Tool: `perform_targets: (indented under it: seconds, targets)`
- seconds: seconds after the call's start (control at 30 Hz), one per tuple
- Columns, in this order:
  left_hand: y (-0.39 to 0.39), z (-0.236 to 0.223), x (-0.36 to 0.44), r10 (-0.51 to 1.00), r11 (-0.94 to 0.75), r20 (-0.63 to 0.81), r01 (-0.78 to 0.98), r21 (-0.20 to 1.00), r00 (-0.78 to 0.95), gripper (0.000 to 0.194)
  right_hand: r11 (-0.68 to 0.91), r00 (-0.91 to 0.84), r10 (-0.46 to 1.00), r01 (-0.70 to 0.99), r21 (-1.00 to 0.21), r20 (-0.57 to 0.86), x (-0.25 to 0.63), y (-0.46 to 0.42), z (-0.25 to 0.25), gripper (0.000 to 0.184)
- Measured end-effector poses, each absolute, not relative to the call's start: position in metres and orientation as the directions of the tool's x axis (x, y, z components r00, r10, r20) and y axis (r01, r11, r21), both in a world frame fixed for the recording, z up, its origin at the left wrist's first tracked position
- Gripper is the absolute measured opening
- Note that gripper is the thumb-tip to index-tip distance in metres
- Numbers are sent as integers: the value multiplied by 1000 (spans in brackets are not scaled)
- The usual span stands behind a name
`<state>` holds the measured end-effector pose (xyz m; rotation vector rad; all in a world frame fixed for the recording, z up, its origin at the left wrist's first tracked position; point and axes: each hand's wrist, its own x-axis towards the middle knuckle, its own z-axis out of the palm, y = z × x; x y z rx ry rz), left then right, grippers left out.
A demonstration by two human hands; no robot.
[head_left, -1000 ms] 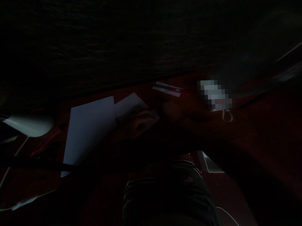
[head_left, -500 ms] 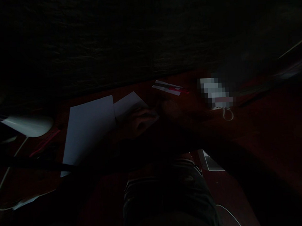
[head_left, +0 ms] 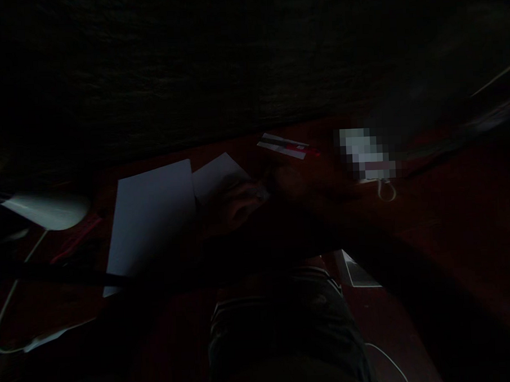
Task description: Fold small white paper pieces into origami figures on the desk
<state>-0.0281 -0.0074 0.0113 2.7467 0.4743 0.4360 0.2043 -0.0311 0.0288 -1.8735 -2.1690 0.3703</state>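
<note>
Left hand (head_left: 238, 203): low, fingers bent and pointing toward the right hand (head_left: 286, 181)
Right hand: near the left, finger pose lost in darkness
Right arm (head_left: 415, 285): slants inward from lower right
Wrists: too dark to read

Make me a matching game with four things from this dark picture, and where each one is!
Things:
1. Left hand
2. Big white sheet
3. White cone-shaped thing
4. Red-and-dark stick

Places:
A. At the far left of the picture
B. Along a white strip
C. Right beside the smaller paper, on its left
D. Over part of the smaller paper

Pairs: 1-D, 2-C, 3-A, 4-B
</note>
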Motion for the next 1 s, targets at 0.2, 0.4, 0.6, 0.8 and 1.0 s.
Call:
perform_targets:
  seconds: [0.2, 0.4, 0.6, 0.8, 1.0]
  targets:
    - [-7, 18, -28, 355, -889, 217, 256, 380, 909, 58, 142, -145, 989, 915, -378, 21, 203, -32, 32, 22]
    - [-8, 21, -27, 373, -889, 201, 286, 357, 906, 56, 134, -96, 990, 880, -456, 106, 207, -29, 21, 15]
    - [-8, 20, -27, 385, -876, 194, 292, 383, 902, 55, 196, -90, 972, 821, -537, 217, 214, -23, 9, 24]
    - [-16, 22, -25, 425, -843, 182, 315, 437, 887, 55, 204, -68, 959, 839, -505, 274, 221, -21, 7, 25]
    - [-17, 22, -24, 406, -851, 196, 292, 436, 892, 55, 244, -109, 954, 827, -507, 281, 223, -17, 4, 27]
